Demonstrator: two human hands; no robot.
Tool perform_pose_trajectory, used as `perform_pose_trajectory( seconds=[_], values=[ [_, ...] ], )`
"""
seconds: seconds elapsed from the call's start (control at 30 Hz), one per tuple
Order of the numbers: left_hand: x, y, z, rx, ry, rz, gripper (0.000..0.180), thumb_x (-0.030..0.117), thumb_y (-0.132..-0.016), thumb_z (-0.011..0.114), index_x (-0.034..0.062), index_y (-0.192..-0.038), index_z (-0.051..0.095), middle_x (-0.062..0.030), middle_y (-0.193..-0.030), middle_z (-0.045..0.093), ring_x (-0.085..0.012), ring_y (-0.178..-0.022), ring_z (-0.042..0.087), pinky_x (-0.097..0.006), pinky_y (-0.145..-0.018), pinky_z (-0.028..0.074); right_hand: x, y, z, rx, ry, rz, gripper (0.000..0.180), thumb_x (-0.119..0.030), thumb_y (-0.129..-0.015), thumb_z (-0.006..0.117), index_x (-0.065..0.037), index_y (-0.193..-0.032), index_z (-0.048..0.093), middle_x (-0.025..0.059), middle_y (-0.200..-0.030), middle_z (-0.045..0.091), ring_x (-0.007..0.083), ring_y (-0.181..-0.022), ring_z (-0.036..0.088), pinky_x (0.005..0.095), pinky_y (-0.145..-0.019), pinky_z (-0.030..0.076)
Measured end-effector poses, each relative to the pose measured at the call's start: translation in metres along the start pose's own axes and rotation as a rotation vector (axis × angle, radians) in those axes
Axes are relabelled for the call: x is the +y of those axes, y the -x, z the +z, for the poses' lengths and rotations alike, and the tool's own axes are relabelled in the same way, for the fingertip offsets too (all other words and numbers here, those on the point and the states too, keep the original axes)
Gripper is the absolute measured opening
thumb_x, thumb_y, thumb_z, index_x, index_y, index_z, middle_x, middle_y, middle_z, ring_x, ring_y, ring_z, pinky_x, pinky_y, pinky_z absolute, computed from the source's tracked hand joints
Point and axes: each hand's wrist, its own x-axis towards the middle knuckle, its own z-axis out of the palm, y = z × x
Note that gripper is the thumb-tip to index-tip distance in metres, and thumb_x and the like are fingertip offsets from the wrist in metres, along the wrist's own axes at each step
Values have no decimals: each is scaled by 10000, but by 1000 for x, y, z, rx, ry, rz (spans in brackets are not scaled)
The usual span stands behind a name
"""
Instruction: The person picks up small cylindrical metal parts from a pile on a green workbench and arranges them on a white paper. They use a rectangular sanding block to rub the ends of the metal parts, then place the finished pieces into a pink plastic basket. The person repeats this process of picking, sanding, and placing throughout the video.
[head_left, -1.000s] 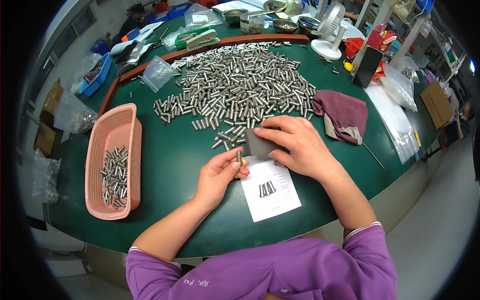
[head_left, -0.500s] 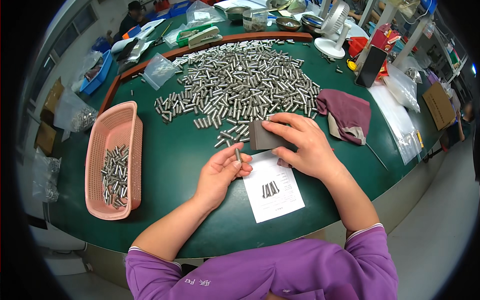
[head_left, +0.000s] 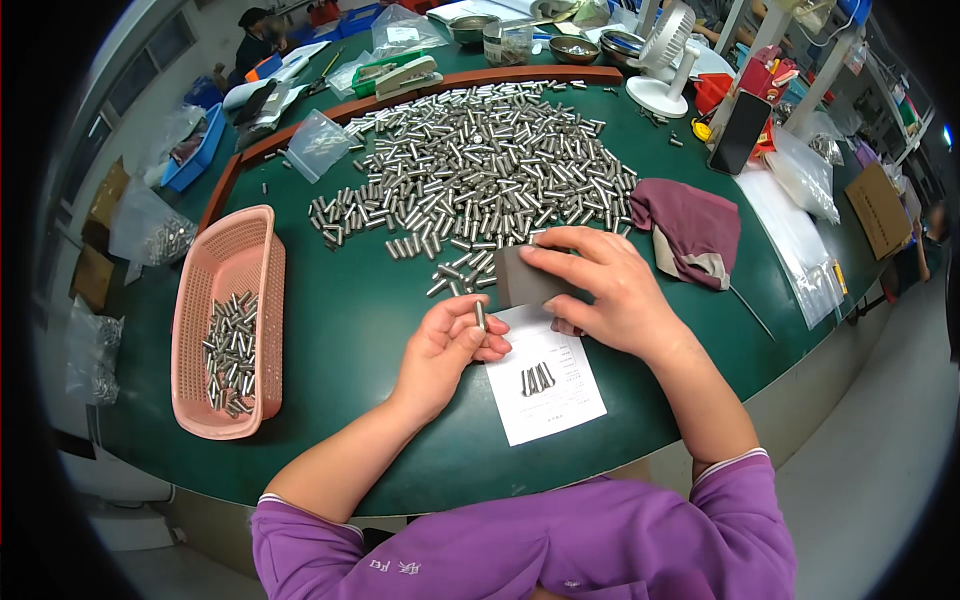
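My left hand (head_left: 445, 345) pinches one small steel pin (head_left: 480, 316) between thumb and fingers, the pin standing nearly upright. My right hand (head_left: 610, 290) rests on a grey-brown rectangular block (head_left: 525, 277), its fingers over the top and the thumb near the lower edge; its other fingers are partly hidden. Beneath the hands lies a white printed sheet (head_left: 550, 410) with a picture of several pins on it. A big heap of steel pins (head_left: 480, 160) spreads beyond the block, and a few loose ones lie close to the left hand.
At the left stands a pink plastic basket (head_left: 272, 300) with pins in it. A maroon cloth (head_left: 700, 225) lies right of the heap, near a phone (head_left: 740, 135) propped upright. A white fan (head_left: 660, 95), a stapler (head_left: 408, 76) and a wooden rim (head_left: 225, 190) border the far side.
My left hand has shifted slightly down and right, and its pin now catches more light. My right hand and the block have barely moved.
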Motion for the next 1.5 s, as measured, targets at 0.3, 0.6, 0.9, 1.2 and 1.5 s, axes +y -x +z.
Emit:
perform_pose_trajectory(
  seconds=[0.3,0.6,0.9,1.2,1.5],
  values=[
    [-2,0,-4,-24,8,48,301,71,-1006,488,52,-1304,452,-119,-1068,639,-177,-910,656,-314,-821,556,-3,-4,7,6,63,-87,542,-76,-659,729,-137,-1191,647,38,-1160,618,238,-1106,581,404,-903,434],
    [1,-2,1,0,-42,-24,283,77,-1006,498,59,-1286,471,-111,-1077,636,-173,-914,658,-313,-818,555,-29,-9,25,54,-110,-67,555,-90,-671,739,-138,-1213,630,47,-1195,600,240,-1112,579,401,-912,430],
    [2,-1,-7,-47,165,-29,366,133,-1019,484,51,-1370,421,-116,-1122,609,-162,-908,642,-300,-822,544,15,5,0,46,80,124,570,-70,-692,741,-164,-1242,622,33,-1228,588,247,-1128,567,400,-934,424],
    [5,0,-7,-118,200,-71,389,143,-1030,453,48,-1402,388,-144,-1169,595,-175,-935,643,-310,-845,544,19,8,12,27,192,173,634,-70,-706,738,-164,-1309,566,32,-1237,582,245,-1165,539,403,-977,398],
    [0,2,-5,-84,103,-28,373,60,-1010,469,68,-1371,374,-181,-1153,605,-200,-931,662,-325,-834,563,-1,3,6,44,-51,78,546,-127,-727,719,-147,-1262,611,53,-1263,583,260,-1140,565,410,-964,426]
  ],
)
